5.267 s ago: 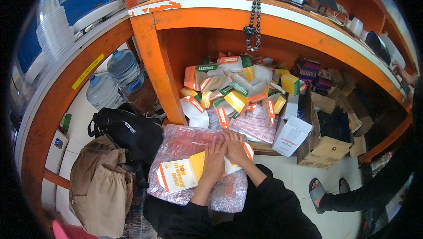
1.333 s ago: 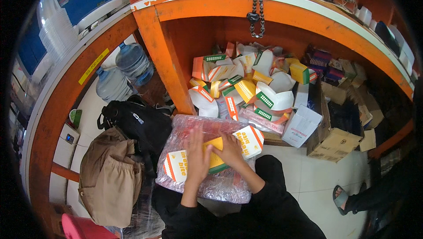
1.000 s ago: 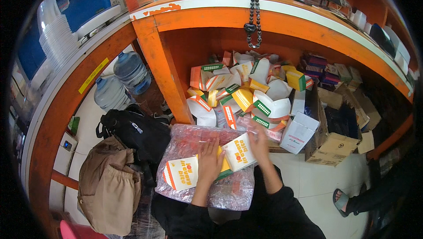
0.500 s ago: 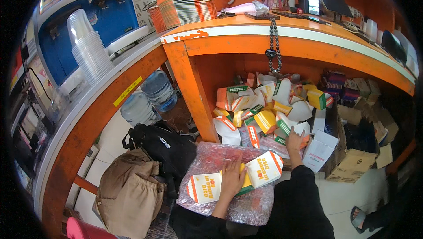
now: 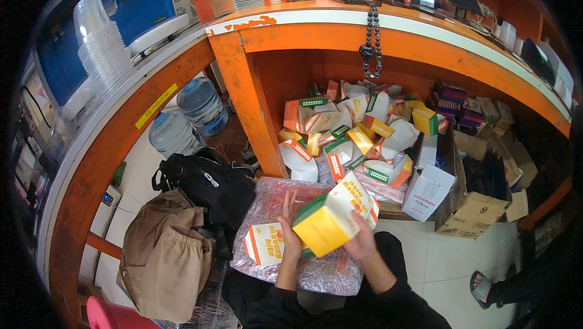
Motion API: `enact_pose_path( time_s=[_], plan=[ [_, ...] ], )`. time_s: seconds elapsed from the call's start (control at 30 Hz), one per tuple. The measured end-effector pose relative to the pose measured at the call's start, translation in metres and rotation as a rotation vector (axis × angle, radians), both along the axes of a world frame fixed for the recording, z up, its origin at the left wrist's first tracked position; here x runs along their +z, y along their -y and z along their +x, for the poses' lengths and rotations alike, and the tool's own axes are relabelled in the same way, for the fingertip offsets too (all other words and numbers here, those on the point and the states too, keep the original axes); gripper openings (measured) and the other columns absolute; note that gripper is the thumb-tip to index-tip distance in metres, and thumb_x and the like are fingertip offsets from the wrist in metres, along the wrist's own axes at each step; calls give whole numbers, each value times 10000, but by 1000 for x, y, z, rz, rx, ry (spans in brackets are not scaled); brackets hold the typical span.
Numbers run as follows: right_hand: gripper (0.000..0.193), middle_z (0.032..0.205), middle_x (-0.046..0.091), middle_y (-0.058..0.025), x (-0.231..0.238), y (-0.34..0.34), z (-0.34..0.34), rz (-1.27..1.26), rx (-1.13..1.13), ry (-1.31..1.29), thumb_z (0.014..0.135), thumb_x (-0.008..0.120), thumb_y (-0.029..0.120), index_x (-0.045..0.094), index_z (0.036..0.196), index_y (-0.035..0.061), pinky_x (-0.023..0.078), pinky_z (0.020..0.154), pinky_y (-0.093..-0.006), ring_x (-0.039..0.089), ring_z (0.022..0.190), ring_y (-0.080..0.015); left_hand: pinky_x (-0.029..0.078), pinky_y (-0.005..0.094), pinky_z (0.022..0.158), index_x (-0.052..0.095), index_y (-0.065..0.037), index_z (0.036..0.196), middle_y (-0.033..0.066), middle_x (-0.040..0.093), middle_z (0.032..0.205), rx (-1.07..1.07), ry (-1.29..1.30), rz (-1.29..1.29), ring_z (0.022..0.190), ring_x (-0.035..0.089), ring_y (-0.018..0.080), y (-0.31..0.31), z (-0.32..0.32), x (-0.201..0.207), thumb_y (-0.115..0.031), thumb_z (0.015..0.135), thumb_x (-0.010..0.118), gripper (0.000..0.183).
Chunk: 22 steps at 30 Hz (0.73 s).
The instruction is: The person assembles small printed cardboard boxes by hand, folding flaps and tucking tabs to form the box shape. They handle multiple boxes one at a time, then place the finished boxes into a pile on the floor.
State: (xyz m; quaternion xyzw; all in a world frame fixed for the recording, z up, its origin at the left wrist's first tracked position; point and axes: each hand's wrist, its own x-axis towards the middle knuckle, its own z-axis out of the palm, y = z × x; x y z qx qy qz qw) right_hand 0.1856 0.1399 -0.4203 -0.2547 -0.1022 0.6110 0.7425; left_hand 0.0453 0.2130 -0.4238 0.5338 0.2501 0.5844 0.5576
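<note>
While both hands work in the person's lap, the yellow-and-white folded cardboard food box point(image 5: 331, 218) sits tilted between them, the left hand point(image 5: 290, 232) pressed flat against its yellow side, the right hand point(image 5: 362, 241) closed around its lower corner. It hovers just above a clear plastic-wrapped bundle point(image 5: 285, 271) holding flat box blanks, one orange-and-white blank point(image 5: 265, 243) showing beside the left hand. The thin card could buckle if squeezed unevenly, I'd judge. Under the orange wooden worktop point(image 5: 388, 28), a heap of finished boxes point(image 5: 352, 141) looks ready to slide; an open brown carton point(image 5: 480, 198) stands beside it, contents unclear.
</note>
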Motion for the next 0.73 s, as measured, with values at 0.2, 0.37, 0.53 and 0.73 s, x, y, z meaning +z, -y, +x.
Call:
enact_pose_path(
  time_s=[0.2, 0.37, 0.53, 0.73],
  plan=[
    [350, 1126, 537, -131, -41, -2, -24, -135, -224, 762, 916, 504, 189, 470, 1176, -45, 398, 888, -305, 507, 1038, -171, 194, 386, 1084, 271, -30, 1387, 168, 370, 1383, 147, 22, -82, 1305, 307, 271, 1, -12, 10, -408, 952, 325, 579],
    [331, 1105, 543, -120, -52, -6, -31, -114, -362, 1008, 927, 476, 178, 472, 1149, -68, 410, 859, -302, 518, 1004, -175, 277, 316, 1042, 402, -6, 1312, 153, 460, 1318, 287, -333, 29, 1245, 403, 245, -2, -14, 27, -139, 905, 495, 438],
    [456, 1257, 436, -248, -53, 0, -29, -313, -404, 1562, 889, 494, 267, 456, 1216, -48, 123, 1045, -507, 274, 1254, -381, 89, 568, 1062, 419, -56, 1319, 155, 402, 1363, 182, -1063, 404, 1334, 253, 314, 11, 20, 26, -316, 906, 454, 489],
    [685, 1468, 158, -150, -52, 15, -5, -538, -434, 1840, 796, 595, 430, 396, 1315, 30, -31, 1020, -642, 97, 1355, -371, 92, 563, 1073, 295, -96, 1397, 145, 293, 1437, 149, -1424, 454, 1359, 195, 299, 14, 43, 2, -403, 912, 408, 586]
  ],
)
